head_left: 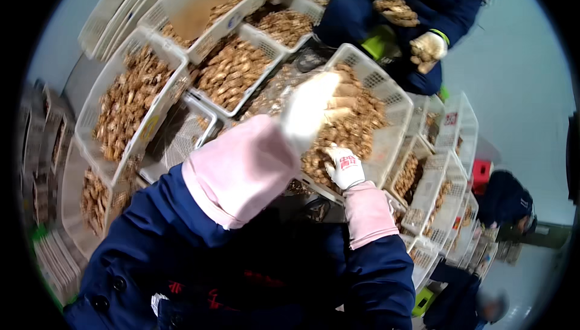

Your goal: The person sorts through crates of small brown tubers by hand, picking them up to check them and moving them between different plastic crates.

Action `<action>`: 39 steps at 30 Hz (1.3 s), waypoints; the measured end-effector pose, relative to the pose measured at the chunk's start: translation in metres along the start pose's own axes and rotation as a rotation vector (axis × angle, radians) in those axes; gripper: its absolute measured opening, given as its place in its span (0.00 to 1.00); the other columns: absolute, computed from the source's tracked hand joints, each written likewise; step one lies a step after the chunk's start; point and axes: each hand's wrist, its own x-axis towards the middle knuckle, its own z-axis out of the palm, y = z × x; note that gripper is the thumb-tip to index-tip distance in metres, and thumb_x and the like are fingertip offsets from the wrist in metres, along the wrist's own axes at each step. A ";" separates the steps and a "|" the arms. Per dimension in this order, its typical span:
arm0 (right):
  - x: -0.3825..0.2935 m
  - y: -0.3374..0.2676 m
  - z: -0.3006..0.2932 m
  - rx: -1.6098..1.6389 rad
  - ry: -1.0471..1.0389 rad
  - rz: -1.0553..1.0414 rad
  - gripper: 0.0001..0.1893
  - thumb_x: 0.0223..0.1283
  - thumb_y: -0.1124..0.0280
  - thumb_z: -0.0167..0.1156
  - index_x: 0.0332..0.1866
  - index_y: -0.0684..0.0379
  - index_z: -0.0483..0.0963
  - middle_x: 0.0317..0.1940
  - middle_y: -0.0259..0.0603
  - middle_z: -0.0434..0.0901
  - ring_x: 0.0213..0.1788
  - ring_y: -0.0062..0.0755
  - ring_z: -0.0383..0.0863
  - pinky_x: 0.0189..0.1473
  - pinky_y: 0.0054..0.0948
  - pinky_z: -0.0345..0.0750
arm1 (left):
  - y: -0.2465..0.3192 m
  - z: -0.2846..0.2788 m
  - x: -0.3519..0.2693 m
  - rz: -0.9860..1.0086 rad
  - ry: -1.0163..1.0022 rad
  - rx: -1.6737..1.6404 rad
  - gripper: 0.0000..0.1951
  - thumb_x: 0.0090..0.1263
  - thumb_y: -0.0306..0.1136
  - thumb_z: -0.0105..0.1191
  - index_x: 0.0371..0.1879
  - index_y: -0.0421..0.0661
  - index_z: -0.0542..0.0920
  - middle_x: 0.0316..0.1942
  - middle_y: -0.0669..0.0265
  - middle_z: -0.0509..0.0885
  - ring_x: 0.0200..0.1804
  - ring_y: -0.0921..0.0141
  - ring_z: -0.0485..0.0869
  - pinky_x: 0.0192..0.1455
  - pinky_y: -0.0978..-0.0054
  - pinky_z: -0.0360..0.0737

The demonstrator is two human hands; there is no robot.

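In front of me a white plastic crate (385, 149) holds a heap of brown, knobbly ginger-like rhizomes (362, 126). My left hand (317, 101), in a white glove washed out by glare, is raised close to the camera. Its brown-stained fingers stretch across the view of the heap; whether they hold anything is hidden by the glare. Lower down, my right hand (346, 167), in a white glove with red print, touches the rhizomes at the crate's near end. Its thumb and forefinger are bent onto the heap, and I cannot see if a piece is gripped.
More rhizome-filled crates stand leftward, one nearby (235, 69) and one farther out (131, 103). A mesh-bottomed crate (181, 130) lies between them. Across from me a co-worker's gloved hands (428, 49) hold rhizomes. Stacked crates (444, 189) line the right, with other people beyond.
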 end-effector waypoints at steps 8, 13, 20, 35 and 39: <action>0.086 -0.037 0.046 -0.298 -0.393 -0.021 0.20 0.60 0.64 0.62 0.58 0.56 0.76 0.54 0.47 0.78 0.56 0.43 0.80 0.53 0.38 0.80 | 0.007 -0.017 0.003 -0.045 0.097 -0.013 0.22 0.76 0.37 0.50 0.63 0.36 0.70 0.48 0.56 0.82 0.47 0.67 0.84 0.49 0.73 0.83; 0.089 -0.027 0.034 -0.422 -0.479 0.024 0.15 0.68 0.69 0.51 0.59 0.45 0.72 0.53 0.44 0.76 0.55 0.43 0.80 0.53 0.42 0.80 | 0.003 -0.032 0.013 0.002 0.006 -0.032 0.23 0.76 0.38 0.51 0.63 0.36 0.70 0.48 0.55 0.81 0.48 0.66 0.84 0.51 0.71 0.82; 0.059 0.021 0.030 -0.420 -0.389 0.150 0.18 0.67 0.71 0.51 0.60 0.46 0.72 0.51 0.42 0.78 0.54 0.44 0.80 0.53 0.43 0.79 | 0.006 -0.022 0.009 0.054 0.038 0.074 0.21 0.79 0.37 0.48 0.63 0.35 0.71 0.50 0.57 0.82 0.48 0.66 0.84 0.52 0.70 0.84; 0.054 -0.011 0.037 -0.307 -0.494 0.304 0.26 0.64 0.53 0.57 0.61 0.58 0.73 0.58 0.51 0.79 0.60 0.47 0.79 0.60 0.44 0.77 | 0.007 -0.008 0.000 0.013 0.109 0.100 0.20 0.79 0.37 0.47 0.63 0.36 0.73 0.49 0.58 0.83 0.46 0.67 0.85 0.51 0.72 0.84; 0.014 0.030 -0.030 -0.066 0.097 0.447 0.24 0.62 0.59 0.61 0.60 0.61 0.73 0.54 0.54 0.81 0.57 0.50 0.81 0.58 0.40 0.78 | -0.015 -0.014 0.024 -0.073 -0.135 0.085 0.25 0.76 0.40 0.53 0.67 0.41 0.69 0.52 0.64 0.81 0.52 0.72 0.80 0.53 0.74 0.80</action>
